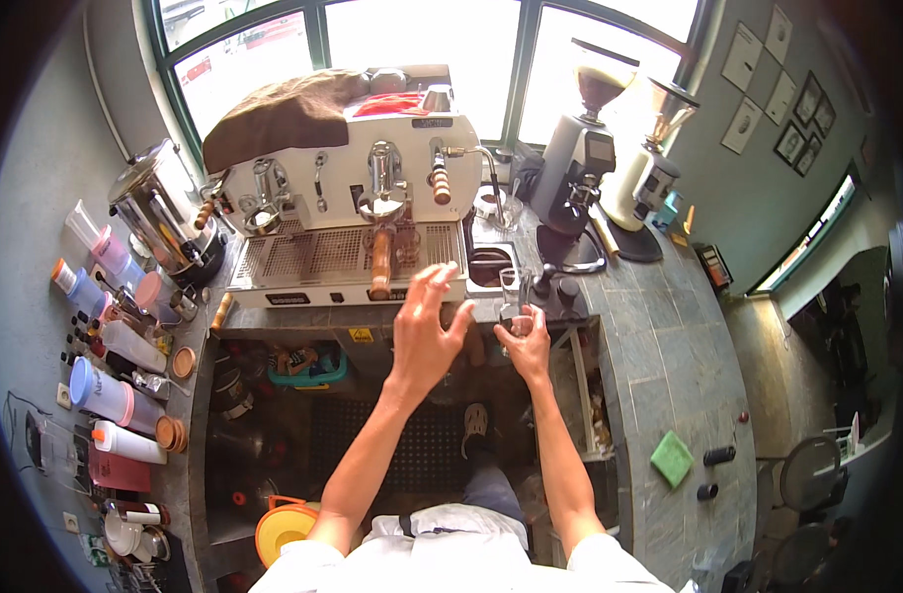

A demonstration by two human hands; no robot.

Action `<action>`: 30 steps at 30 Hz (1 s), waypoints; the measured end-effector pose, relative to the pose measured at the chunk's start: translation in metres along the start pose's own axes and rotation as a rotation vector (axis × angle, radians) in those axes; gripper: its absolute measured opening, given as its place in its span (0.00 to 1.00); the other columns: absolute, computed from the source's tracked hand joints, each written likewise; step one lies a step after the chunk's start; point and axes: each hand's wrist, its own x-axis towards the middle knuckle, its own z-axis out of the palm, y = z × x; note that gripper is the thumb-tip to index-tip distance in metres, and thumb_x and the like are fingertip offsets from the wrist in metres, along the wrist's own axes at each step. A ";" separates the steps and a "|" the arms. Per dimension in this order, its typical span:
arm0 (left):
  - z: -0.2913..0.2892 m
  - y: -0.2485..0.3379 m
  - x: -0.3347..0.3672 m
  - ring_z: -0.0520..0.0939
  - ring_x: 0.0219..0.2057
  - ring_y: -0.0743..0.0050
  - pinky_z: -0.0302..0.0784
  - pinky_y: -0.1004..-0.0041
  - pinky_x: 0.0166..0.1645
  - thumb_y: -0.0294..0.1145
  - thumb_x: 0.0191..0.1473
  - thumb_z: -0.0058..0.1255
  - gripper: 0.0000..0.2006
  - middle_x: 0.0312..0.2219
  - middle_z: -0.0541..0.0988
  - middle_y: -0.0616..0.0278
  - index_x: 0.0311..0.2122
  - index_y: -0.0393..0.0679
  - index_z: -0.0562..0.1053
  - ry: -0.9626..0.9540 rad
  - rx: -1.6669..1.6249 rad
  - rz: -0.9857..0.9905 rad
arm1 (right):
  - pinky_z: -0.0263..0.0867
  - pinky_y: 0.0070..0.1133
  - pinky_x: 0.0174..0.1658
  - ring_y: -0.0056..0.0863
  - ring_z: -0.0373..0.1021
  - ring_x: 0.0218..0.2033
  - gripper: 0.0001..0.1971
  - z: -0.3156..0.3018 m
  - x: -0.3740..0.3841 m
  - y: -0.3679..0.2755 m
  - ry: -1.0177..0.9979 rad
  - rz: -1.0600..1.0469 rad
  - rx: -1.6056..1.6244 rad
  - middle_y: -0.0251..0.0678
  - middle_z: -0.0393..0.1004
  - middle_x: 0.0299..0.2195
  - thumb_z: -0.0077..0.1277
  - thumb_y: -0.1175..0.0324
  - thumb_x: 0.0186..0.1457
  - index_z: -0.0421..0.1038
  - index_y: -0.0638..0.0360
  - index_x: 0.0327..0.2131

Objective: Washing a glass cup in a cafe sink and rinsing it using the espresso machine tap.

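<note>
Near edge: the wearer's pale shirt (pixel 442 539) is cut off by the frame; a round yellow container (pixel 286 534) at left is partly covered by the left forearm. One shoe (pixel 476 420) shows beside a dark floor mat (pixel 372 435), the other foot not made out. To the right, a green cloth (pixel 672 459) lies on the grey tiled counter (pixel 659 371). Under the worktop, the contents of a teal bin (pixel 318 379) are lost in shadow. Right hand (pixel 526 346): thumb and fingers closed about a small clear glass (pixel 511 310) at the counter's front edge, right of the espresso machine (pixel 318 188)—base masked by the fingers, and one glass or two, cannot tell. Left hand (pixel 429 331): open, fingers spread, nothing seen in it; it overlaps the machine's front edge, contact unclear. Beyond it, a wooden portafilter handle (pixel 381 262) projects over the drip tray (pixel 303 255). Farther right, a grey grinder (pixel 575 173) partly hides a pale one (pixel 637 188). Far windows (pixel 422 44): washed out, view beyond mostly unreadable.
</note>
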 end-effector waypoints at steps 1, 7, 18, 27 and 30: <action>0.009 -0.012 0.022 0.81 0.43 0.65 0.80 0.69 0.43 0.25 0.50 0.64 0.28 0.53 0.73 0.54 0.58 0.44 0.70 0.048 0.041 0.019 | 0.72 0.29 0.44 0.35 0.76 0.38 0.38 0.009 0.030 0.005 -0.014 0.018 -0.048 0.44 0.78 0.37 0.71 0.60 0.42 0.64 0.65 0.54; 0.058 -0.075 0.113 0.81 0.44 0.58 0.80 0.65 0.46 0.25 0.53 0.63 0.20 0.50 0.75 0.53 0.52 0.39 0.75 0.246 0.205 -0.064 | 0.71 0.31 0.48 0.38 0.75 0.42 0.36 0.048 0.130 0.011 -0.129 -0.091 -0.054 0.45 0.76 0.40 0.70 0.65 0.44 0.63 0.63 0.56; 0.066 -0.075 0.174 0.85 0.37 0.62 0.82 0.70 0.41 0.19 0.44 0.70 0.20 0.37 0.83 0.55 0.45 0.37 0.81 0.403 0.343 0.040 | 0.69 0.30 0.53 0.35 0.74 0.48 0.38 0.042 0.165 0.007 -0.239 -0.142 0.052 0.46 0.75 0.47 0.71 0.69 0.44 0.62 0.65 0.58; 0.146 -0.100 0.116 0.76 0.43 0.79 0.75 0.74 0.50 0.19 0.53 0.61 0.23 0.39 0.73 0.64 0.53 0.41 0.67 0.165 -0.395 -0.509 | 0.69 0.29 0.52 0.34 0.73 0.47 0.39 0.045 0.174 0.008 -0.185 -0.193 -0.018 0.45 0.75 0.47 0.72 0.66 0.44 0.62 0.65 0.57; 0.182 -0.133 0.122 0.79 0.49 0.73 0.75 0.71 0.51 0.27 0.54 0.63 0.24 0.44 0.79 0.60 0.55 0.40 0.71 -0.027 -0.439 -0.538 | 0.69 0.28 0.52 0.31 0.73 0.47 0.40 0.050 0.171 0.017 -0.136 -0.096 0.053 0.44 0.75 0.47 0.72 0.66 0.43 0.62 0.65 0.57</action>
